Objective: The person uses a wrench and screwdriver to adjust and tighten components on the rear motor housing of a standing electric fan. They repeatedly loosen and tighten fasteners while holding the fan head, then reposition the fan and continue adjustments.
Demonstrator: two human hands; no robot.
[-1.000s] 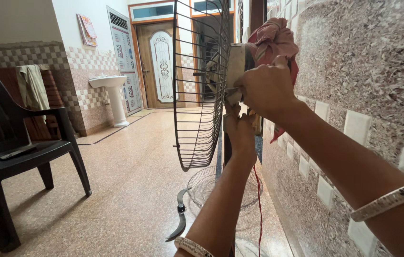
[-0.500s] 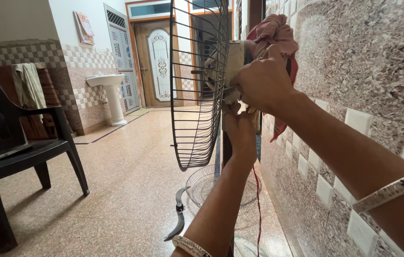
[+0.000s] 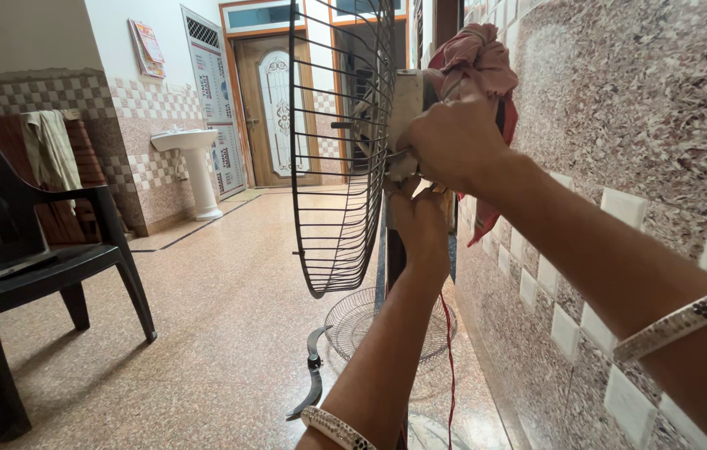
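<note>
A pedestal fan stands close to the right wall, its black wire rear guard [image 3: 341, 150] still mounted and facing left. My right hand [image 3: 453, 142] is closed around the fan's motor housing [image 3: 407, 100] at the top. My left hand [image 3: 418, 218] reaches up from below and grips the fan's neck just under the motor; its fingertips are hidden. A pink-red cloth [image 3: 477, 60] hangs over the back of the motor, behind my right hand. Both wrists wear pale bangles.
A second wire guard [image 3: 370, 321] lies flat on the floor by the fan's base, next to a dark fan blade [image 3: 312, 379]. A red cord [image 3: 448, 358] hangs down. A black plastic chair [image 3: 28, 258] stands left, a pedestal washbasin [image 3: 195, 158] and a wooden door [image 3: 274, 108] farther back.
Both hands keep their grip on the fan. The view has shifted slightly, so the guard and the hands sit a little more to the left and lower.
</note>
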